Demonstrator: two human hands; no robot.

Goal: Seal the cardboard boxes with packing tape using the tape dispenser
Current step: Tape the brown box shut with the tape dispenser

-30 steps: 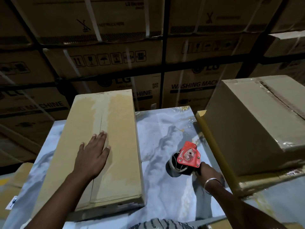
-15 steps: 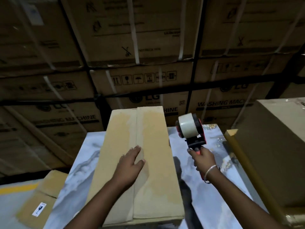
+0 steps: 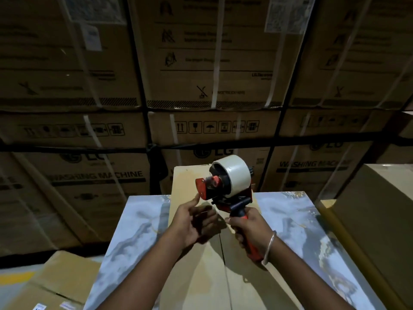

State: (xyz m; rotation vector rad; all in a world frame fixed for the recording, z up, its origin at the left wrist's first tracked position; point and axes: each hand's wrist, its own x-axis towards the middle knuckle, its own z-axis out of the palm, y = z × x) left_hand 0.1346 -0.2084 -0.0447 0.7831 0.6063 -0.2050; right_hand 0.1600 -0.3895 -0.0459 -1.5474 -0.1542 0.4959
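Right hand is gripping the red-and-black handle of the tape dispenser, fingers wrapped round it, holding the tool up in the air above the cardboard box. The white tape roll is sitting at the top of the dispenser, and the red front plate is facing about 9 o'clock, toward the left hand. Left hand is hovering with fingers loosely spread and holding nothing; one fingertip is reaching up to about 1 o'clock and sitting right at the lower edge of the red plate, touching or just short of it, blur is making it hard to call. The box is lying on the marbled bench with its long axis running 6 to 12 o'clock, away from the person, and its centre flap seam is running the same way, passing under and between the two hands. The seam looks bare, so sealing of this box is likely not yet started. Judging by the pose, the left hand is the nearer one to the tape end and is probably going for it, to pull a tab free. A taller box is standing on the bench at 3 o'clock, well apart from the hands. Stacked cartons are filling the background.
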